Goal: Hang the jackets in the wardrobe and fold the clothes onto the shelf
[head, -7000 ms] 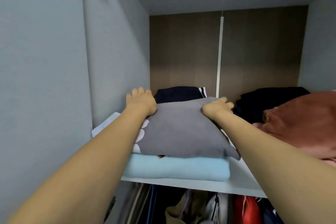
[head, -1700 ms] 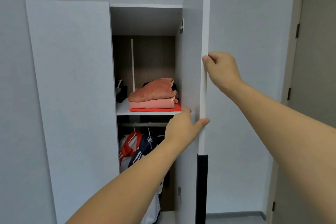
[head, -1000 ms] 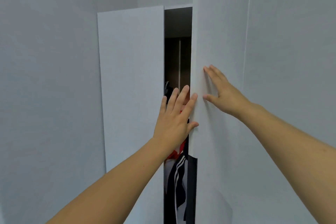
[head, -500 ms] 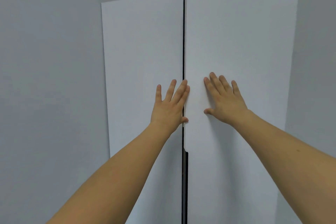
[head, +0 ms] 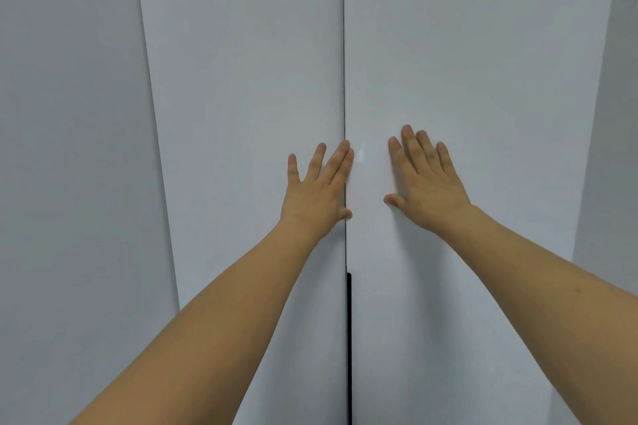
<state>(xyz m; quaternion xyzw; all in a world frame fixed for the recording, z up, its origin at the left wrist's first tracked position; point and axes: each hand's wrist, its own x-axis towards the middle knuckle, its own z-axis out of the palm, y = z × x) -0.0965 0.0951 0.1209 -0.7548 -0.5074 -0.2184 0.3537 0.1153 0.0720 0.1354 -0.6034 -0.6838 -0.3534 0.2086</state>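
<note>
since half a second ago the dark gap between the two wardrobe doors has narrowed to a thin line, and both doors now fill most of the frame, larger than before. seven seconds back the hands were pressing a folded grey garment onto the shelf stack; none of that shows now.

left hand (head: pixel 316 191) lies flat at centre frame, fingers straight and slightly spread, palm on the left door (head: pixel 241 97). its longest fingers and thumb tip reach across the seam (head: pixel 344 45) onto the edge of the other door. nothing gripped, hand released.

right hand (head: pixel 426 183) lies flat just right of centre, fingers straight and close together, thumb out to the left, palm on the right door (head: pixel 483 79). also released, holding nothing.

the hands are near each other, apart, one on each side of the seam. both bare forearms run up from the lower corners of the frame.

a black strip (head: pixel 349 338) runs along the seam in the lower centre, from below the left wrist to the bottom edge.

jackets, folded clothes and shelf: hidden behind the closed doors, cannot be seen.

pale grey wall (head: pixel 69 148) fills the left of the frame; a narrow band of it shows at the far right. a bright glare spot sits at top centre on the right door.
</note>
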